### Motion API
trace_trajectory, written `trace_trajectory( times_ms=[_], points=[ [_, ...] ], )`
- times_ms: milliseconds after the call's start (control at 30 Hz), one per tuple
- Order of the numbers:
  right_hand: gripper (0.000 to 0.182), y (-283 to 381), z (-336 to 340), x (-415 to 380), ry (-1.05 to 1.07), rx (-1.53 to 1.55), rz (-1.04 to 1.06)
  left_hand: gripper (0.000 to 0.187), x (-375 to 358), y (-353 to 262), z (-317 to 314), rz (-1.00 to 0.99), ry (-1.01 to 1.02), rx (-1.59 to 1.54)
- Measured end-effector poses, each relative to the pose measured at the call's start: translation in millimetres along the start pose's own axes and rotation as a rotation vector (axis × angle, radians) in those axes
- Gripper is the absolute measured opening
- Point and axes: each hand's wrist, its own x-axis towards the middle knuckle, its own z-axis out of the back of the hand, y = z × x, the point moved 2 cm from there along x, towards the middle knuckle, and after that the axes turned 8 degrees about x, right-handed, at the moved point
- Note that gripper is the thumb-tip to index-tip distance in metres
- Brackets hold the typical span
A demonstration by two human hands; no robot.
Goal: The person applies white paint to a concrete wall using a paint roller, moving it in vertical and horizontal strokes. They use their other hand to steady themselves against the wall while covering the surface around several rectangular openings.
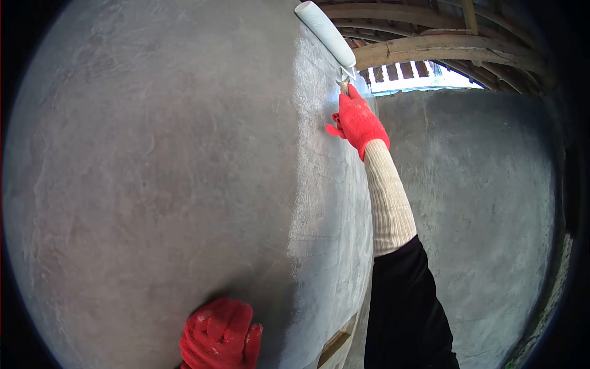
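Gripping a white paint roller (324, 32), right hand (358, 122) coats grey wall (153, 154).

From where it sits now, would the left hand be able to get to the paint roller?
Probably not. The left hand is pressed low on the grey wall, while the paint roller is high overhead, held by the fully stretched right hand. Nothing blocks the way; the distance looks too great.

A grey cement wall (153, 172) bears a whitish painted strip (304, 154) running down near its corner edge.
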Motion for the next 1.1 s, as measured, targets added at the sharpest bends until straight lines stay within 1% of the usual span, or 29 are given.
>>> trace_trajectory(
  times_ms=[67, 133, 167, 200, 267, 300, 367, 400, 433, 467, 500, 533, 567, 600, 667, 733, 767, 867, 900, 933, 1000, 1033, 1067, 1100],
  points=[
    [0.035, 0.6, 0.1, -0.4, -0.038, 0.013, -0.038, 0.030, -0.7, -0.7, 1.4, 0.014, 0.029, 0.002],
    [0.036, -18.0, 11.4, -8.8, 0.052, -0.298, 0.278, 0.030, -2.9, 0.7, -0.6, 0.017, 0.025, -0.013],
    [0.039, -37.5, 15.7, -14.4, -0.007, -0.642, 0.602, 0.030, -3.8, 1.6, -1.1, 0.019, 0.019, -0.021],
    [0.041, -33.3, 13.5, -41.4, 0.009, -0.698, 0.602, 0.030, -4.3, 2.0, -0.3, 0.024, 0.013, -0.019],
    [0.044, 0.5, 1.4, -85.5, -0.019, 0.033, -0.244, 0.030, -2.6, 1.0, 1.5, 0.008, -0.001, -0.015],
    [0.044, 1.0, -0.1, -89.6, -0.021, 0.035, -0.241, 0.030, -1.6, 0.6, 3.9, 0.005, -0.004, -0.013],
    [0.048, -3.6, 0.2, -92.6, -0.061, 0.198, -0.355, 0.030, 0.0, -0.9, 6.3, 0.015, 0.030, 0.001],
    [0.048, -13.4, 4.1, -85.4, -0.064, 0.196, -0.357, 0.030, -1.0, -0.9, 5.6, 0.014, 0.031, -0.003],
    [0.049, -22.8, 10.5, -68.8, 0.012, -0.217, 0.007, 0.030, -2.7, -0.3, 4.0, 0.007, 0.028, 0.006],
    [0.051, -16.5, 9.4, -60.5, 0.090, -0.627, 0.375, 0.031, -3.7, -0.1, 1.8, 0.000, 0.024, 0.014],
    [0.050, -15.1, 10.3, -51.2, 0.121, -0.546, 0.395, 0.031, -3.6, 0.2, -1.9, -0.003, 0.022, 0.010],
    [0.050, -16.7, 12.6, -47.4, 0.118, -0.548, 0.392, 0.036, -3.5, 1.1, -5.7, 0.004, 0.010, 0.013],
    [0.050, 5.2, 9.3, -56.6, 0.082, -0.243, 0.135, 0.042, -3.7, 1.4, -7.6, 0.011, 0.002, 0.013],
    [0.050, 15.6, 8.6, -65.0, 0.042, 0.061, -0.122, 0.042, -3.3, 1.0, -7.9, 0.007, 0.011, 0.006],
    [0.051, 11.6, 11.8, -82.8, 0.027, 0.052, -0.147, 0.041, -2.6, 1.2, -6.5, 0.020, 0.013, 0.026],
    [0.052, 4.3, 11.2, -101.6, 0.032, 0.071, -0.262, 0.041, -3.3, 1.0, -7.0, 0.025, 0.017, 0.043],
    [0.052, 3.7, 9.1, -109.3, -0.010, 0.171, -0.307, 0.041, -2.7, 0.1, -7.7, 0.025, 0.004, 0.049],
    [0.050, 7.6, 12.3, -98.9, -0.014, 0.197, -0.303, 0.041, -2.4, -0.5, -8.0, 0.012, 0.000, 0.077],
    [0.047, -0.9, 14.4, -84.2, 0.143, -0.177, 0.052, 0.041, -1.9, 0.0, -7.4, 0.007, -0.010, 0.068],
    [0.043, -14.9, 18.0, -69.1, 0.127, -0.100, 0.027, 0.040, -2.2, 0.4, -6.7, 0.013, 0.007, 0.057],
    [0.047, 5.6, 14.7, -73.5, 0.091, 0.095, -0.108, 0.040, -3.3, 0.3, -6.6, 0.004, 0.027, 0.031],
    [0.052, 0.7, 15.2, -72.1, 0.128, -0.040, -0.027, 0.038, -4.1, 0.6, -7.4, 0.012, 0.030, 0.034],
    [0.052, 5.2, 14.0, -78.1, 0.115, -0.047, -0.040, 0.035, -4.6, 1.0, -7.7, 0.021, 0.036, 0.038],
    [0.054, 13.4, 11.7, -87.0, 0.083, 0.094, -0.159, 0.035, -5.1, 1.4, -6.2, 0.012, 0.046, 0.024]
  ],
)
